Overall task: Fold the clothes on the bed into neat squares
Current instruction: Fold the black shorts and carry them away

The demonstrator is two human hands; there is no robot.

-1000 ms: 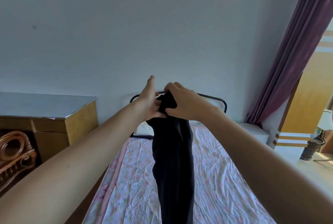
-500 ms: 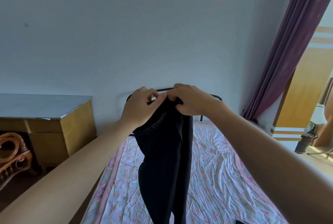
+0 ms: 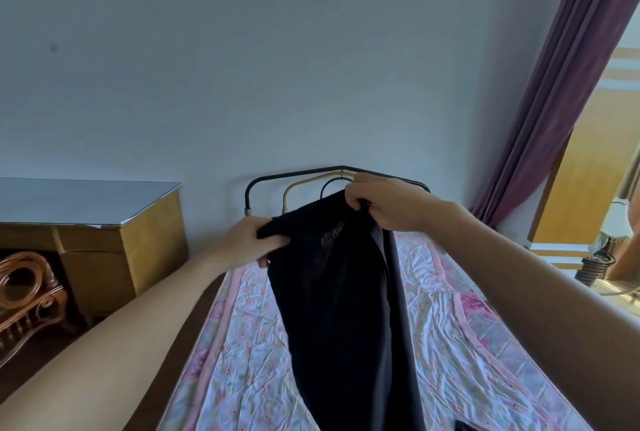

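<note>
Both hands are pinching the top edge of the black trousers (image 3: 339,309), the left hand (image 3: 244,245) lower and the right hand (image 3: 384,203) higher, so the garment is hanging long-axis-down from each grip over the bed (image 3: 460,354), its lower end probably trailing out of view.

Both arms reach forward; the left hand (image 3: 247,243) and the right hand (image 3: 384,203), a little higher, each grip the top edge of the black garment (image 3: 339,309).
</note>
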